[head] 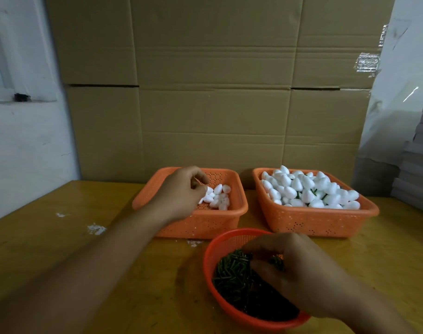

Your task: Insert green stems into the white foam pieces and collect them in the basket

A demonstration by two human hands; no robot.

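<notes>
Grabbing parts for the next one — left hand pinches a white foam piece in the far-left basket, right hand fingers curl into the green stems in the near round basket, can't tell if it's got one. Next, I'd guess: push stem into foam, drop in the full right basket

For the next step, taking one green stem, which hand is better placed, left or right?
The right hand. It is already over the round red basket of short green stems, fingers curled down among them. The left hand is away in the square orange basket, at the white foam pieces.
</notes>
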